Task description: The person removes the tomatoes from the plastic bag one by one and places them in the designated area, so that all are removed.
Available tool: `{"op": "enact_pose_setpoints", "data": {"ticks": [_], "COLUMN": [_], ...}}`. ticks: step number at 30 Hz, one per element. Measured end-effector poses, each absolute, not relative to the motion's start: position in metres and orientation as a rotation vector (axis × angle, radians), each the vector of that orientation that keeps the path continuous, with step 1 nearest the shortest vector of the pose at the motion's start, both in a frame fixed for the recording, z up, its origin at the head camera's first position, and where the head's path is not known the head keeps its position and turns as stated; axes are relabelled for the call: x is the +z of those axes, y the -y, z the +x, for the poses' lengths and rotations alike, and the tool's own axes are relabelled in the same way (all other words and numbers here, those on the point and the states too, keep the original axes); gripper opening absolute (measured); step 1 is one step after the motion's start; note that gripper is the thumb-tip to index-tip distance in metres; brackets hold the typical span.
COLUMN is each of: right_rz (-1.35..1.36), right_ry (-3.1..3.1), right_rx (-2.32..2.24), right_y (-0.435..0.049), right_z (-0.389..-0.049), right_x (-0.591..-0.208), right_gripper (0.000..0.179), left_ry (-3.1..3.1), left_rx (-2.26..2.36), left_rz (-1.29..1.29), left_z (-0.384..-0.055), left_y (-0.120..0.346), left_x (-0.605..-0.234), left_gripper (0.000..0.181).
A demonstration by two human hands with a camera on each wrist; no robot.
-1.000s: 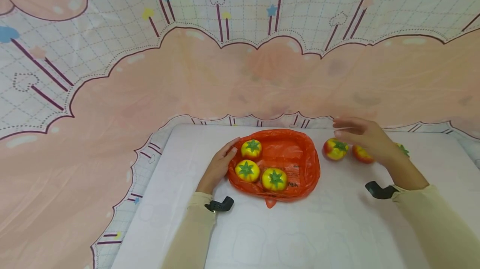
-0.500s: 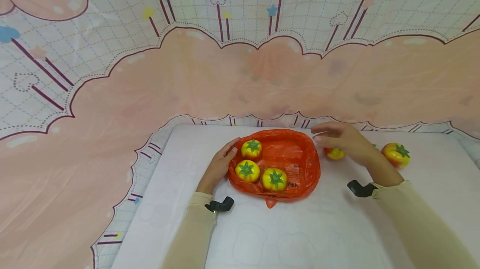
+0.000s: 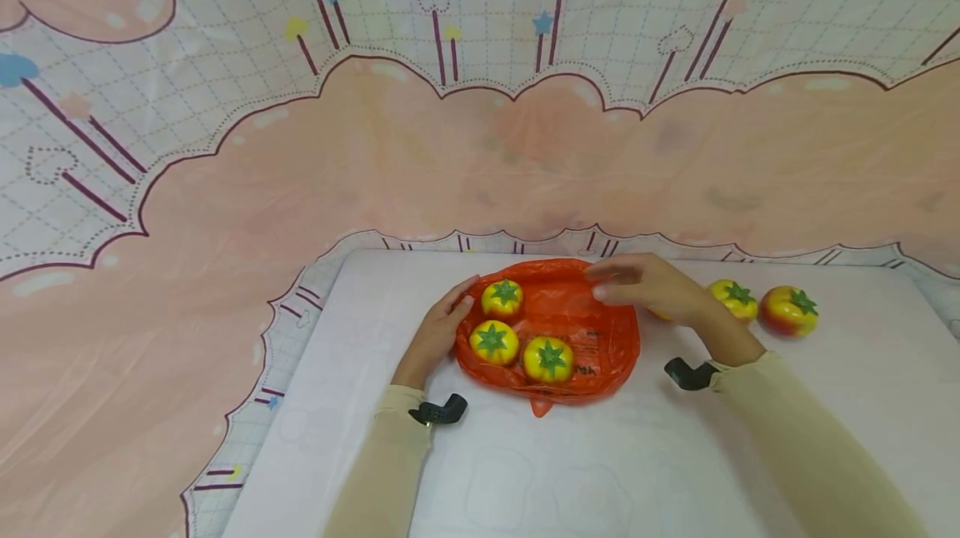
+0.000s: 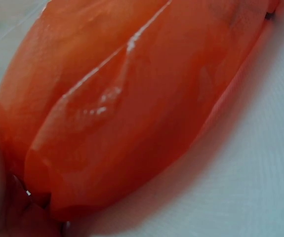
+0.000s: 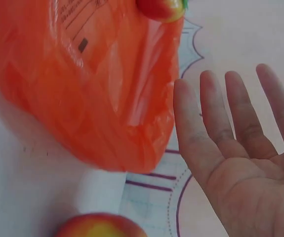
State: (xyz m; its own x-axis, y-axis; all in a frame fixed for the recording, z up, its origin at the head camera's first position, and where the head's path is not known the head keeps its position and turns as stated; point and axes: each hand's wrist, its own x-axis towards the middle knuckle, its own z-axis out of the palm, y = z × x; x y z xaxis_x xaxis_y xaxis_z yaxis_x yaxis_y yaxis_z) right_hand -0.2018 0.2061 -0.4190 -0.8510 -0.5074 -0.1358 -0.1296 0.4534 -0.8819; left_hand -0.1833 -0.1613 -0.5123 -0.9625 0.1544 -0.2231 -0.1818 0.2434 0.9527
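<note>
A red plastic bag (image 3: 555, 280) lies wide open on the white table, with three yellow-and-red toy fruits with green star-shaped tops inside: one fruit (image 3: 502, 300) at the back left, another fruit (image 3: 494, 343) in front of it, a third fruit (image 3: 548, 360) near the front. My left hand (image 3: 437, 330) grips the bag's left edge, thumb at the rim. Over the bag's back right rim hangs my right hand (image 3: 660, 292), holding nothing; in the right wrist view its fingers (image 5: 211, 98) are extended and spread. The left wrist view is mostly filled by the bag's side (image 4: 132, 123).
To the right of the bag, two similar fruits stand on the table, a left one (image 3: 733, 301) and a right one (image 3: 789, 311). One more fruit (image 3: 660, 316) is mostly hidden behind my right hand. A patterned cloth (image 3: 480, 171) covers the area behind the table (image 3: 510, 471).
My right hand has moved left, from above the loose fruits to the bag's back right rim, uncovering the fruits on the right. The left hand and the bag have stayed put.
</note>
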Motion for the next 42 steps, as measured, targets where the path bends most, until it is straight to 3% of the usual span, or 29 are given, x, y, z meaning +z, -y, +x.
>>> {"op": "enact_pose_setpoints", "data": {"ticks": [42], "right_rz": [-0.689], "right_ry": [-2.041], "right_rx": [-1.187], "right_y": [-0.14], "right_z": [-0.205], "right_x": [-0.444], "right_gripper": [0.048], "left_ry": [-2.245], "left_rx": [1.796], "left_rz": [0.009], "left_z": [-0.183], "left_y": [0.162], "left_x": [-0.512], "left_gripper": [0.039]}}
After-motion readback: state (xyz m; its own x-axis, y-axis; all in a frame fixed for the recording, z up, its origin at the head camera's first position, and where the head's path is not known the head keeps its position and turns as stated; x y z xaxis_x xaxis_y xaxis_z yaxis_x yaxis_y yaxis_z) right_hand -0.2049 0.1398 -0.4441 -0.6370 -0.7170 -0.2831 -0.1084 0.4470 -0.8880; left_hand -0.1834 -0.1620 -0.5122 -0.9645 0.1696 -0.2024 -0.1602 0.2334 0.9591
